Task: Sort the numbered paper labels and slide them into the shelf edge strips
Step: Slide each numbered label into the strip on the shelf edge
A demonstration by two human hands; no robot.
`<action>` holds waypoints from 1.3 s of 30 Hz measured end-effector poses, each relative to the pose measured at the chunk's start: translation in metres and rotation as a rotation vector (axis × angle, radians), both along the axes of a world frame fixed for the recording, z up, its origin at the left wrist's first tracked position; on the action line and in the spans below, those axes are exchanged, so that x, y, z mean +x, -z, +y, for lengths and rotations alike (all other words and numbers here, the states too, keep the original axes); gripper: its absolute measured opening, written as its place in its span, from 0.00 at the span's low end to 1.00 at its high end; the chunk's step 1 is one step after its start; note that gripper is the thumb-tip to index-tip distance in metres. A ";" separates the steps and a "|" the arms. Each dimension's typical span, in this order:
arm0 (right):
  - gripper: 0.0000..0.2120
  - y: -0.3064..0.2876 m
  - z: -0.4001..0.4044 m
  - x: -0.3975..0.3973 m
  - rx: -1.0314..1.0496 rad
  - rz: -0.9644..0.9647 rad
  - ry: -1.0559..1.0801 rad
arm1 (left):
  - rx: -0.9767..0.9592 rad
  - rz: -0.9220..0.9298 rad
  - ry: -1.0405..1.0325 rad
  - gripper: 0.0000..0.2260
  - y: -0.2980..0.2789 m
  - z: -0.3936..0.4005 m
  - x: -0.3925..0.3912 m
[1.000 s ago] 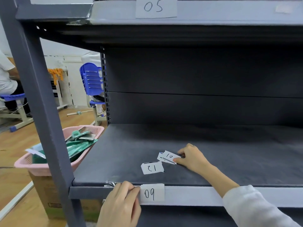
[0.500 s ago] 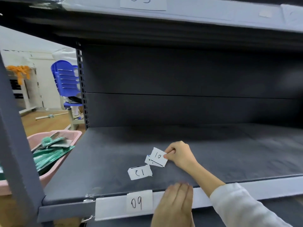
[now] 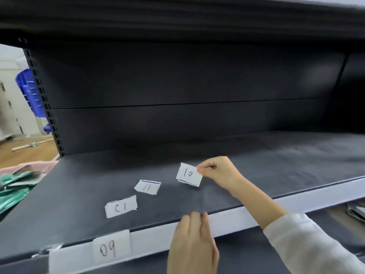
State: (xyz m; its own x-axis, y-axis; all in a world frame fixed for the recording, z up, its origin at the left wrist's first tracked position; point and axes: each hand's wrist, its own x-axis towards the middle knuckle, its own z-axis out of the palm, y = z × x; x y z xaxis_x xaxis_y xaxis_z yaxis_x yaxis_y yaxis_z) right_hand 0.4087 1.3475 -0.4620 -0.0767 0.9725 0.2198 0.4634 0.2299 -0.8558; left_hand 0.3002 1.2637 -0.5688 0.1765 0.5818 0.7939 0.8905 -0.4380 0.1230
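Observation:
My right hand (image 3: pixel 219 172) pinches the paper label marked 10 (image 3: pixel 188 175) and holds it lifted a little above the dark shelf (image 3: pixel 276 167). Two more labels lie flat on the shelf: 11 (image 3: pixel 147 187) and, nearer the front, 12 (image 3: pixel 120 206). A label marked 09 (image 3: pixel 111 248) sits in the pale shelf edge strip (image 3: pixel 246 216). My left hand (image 3: pixel 192 244) rests with its fingertips on that strip, to the right of the 09 label, holding nothing.
A pink basket (image 3: pixel 33 167) with green packets (image 3: pixel 11 186) stands at the left, beside the shelf. The upper shelf overhangs the whole bay. Blue chairs (image 3: pixel 27 91) and a wooden floor show past the perforated upright (image 3: pixel 42 99). Something metallic lies below at far right.
My right hand has lifted the 10 label off the 11 label, which now lies uncovered. My left hand slid right along the strip, away from the 09 label. The view shifted right.

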 end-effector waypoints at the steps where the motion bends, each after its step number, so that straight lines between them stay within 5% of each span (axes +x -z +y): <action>1: 0.06 0.000 0.000 0.012 -0.006 0.007 -0.028 | 0.020 0.020 -0.011 0.18 -0.001 -0.001 0.000; 8: 0.09 0.003 0.000 0.080 -0.057 -0.108 -0.280 | 0.006 0.092 -0.089 0.19 -0.005 -0.009 0.004; 17: 0.12 0.017 -0.003 0.109 -0.203 -0.033 -0.346 | 0.018 0.135 -0.194 0.20 -0.006 -0.021 0.011; 24: 0.13 0.023 -0.006 0.108 -0.146 -0.065 -0.348 | -0.130 0.035 -0.112 0.11 -0.018 -0.019 0.019; 32: 0.11 0.019 -0.009 0.114 -0.164 -0.034 -0.332 | -0.418 -0.121 0.089 0.14 -0.016 -0.012 0.008; 39: 0.11 0.012 -0.020 0.116 -0.125 -0.089 -0.321 | -0.417 0.021 0.089 0.14 -0.022 -0.014 0.006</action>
